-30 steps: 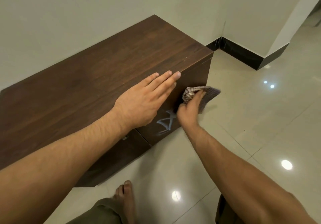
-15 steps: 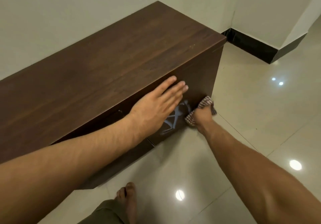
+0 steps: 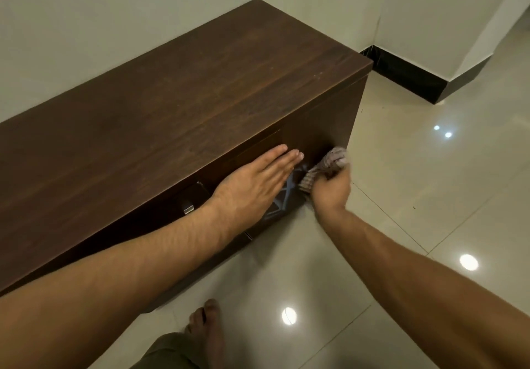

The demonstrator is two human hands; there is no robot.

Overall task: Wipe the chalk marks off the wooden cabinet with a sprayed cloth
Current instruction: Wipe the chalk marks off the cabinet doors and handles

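Checked cloth [image 3: 324, 168] in right hand [image 3: 332, 191] shifted up cabinet [image 3: 200, 105] front.

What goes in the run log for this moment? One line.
left hand: flat on cabinet | right hand: cloth at cabinet front | chalk marks: partly remaining

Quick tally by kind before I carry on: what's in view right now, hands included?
Hands: 2, left hand flat on the cabinet, right hand gripping the cloth
Cloth: 1, checked cloth
Wooden cabinet: 1
Chalk marks: 1 patch
Metal handle: 1
Bare foot: 1
Total: 7
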